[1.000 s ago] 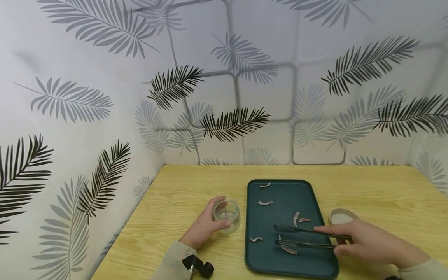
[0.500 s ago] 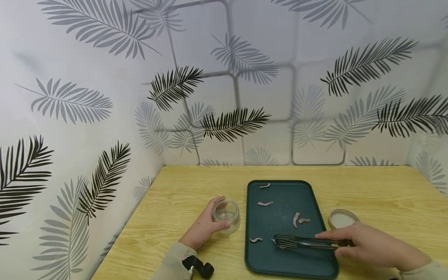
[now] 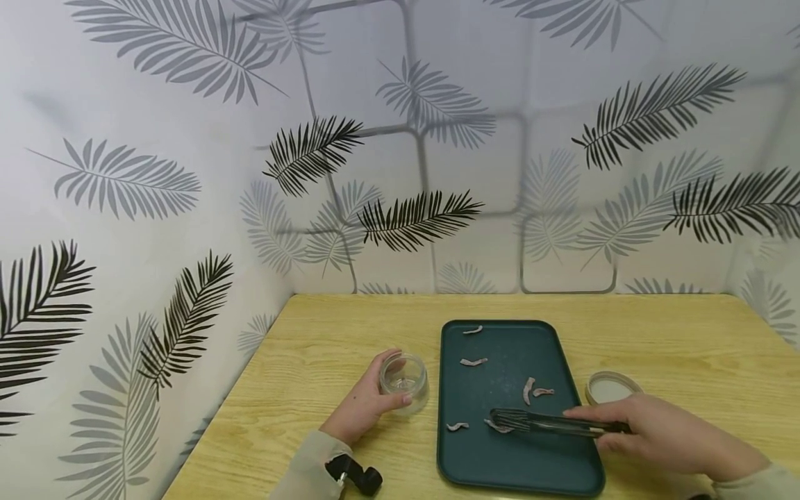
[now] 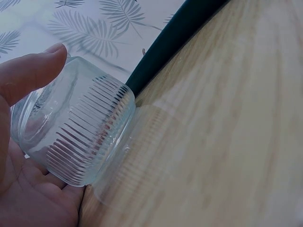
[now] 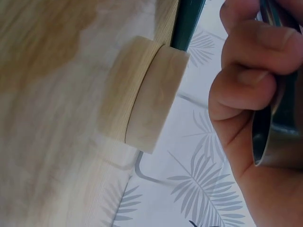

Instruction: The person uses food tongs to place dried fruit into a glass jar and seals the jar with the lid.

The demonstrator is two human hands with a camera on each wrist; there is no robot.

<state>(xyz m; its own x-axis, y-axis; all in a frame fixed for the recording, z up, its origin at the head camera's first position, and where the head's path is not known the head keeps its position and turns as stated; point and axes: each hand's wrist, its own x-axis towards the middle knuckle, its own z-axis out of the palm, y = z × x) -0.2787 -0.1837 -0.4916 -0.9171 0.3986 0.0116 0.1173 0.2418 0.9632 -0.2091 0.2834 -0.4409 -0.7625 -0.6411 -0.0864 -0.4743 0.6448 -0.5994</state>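
Our left hand (image 3: 365, 403) holds the jar (image 3: 405, 390); our right hand (image 3: 665, 432) grips the tongs (image 3: 553, 423) at a strip (image 3: 498, 427); we judge it light and pliable, best pinched mid-length

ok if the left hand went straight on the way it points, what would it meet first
Probably the dark green tray: the glass jar held by the left hand would likely bump it first, though depth is unclear.
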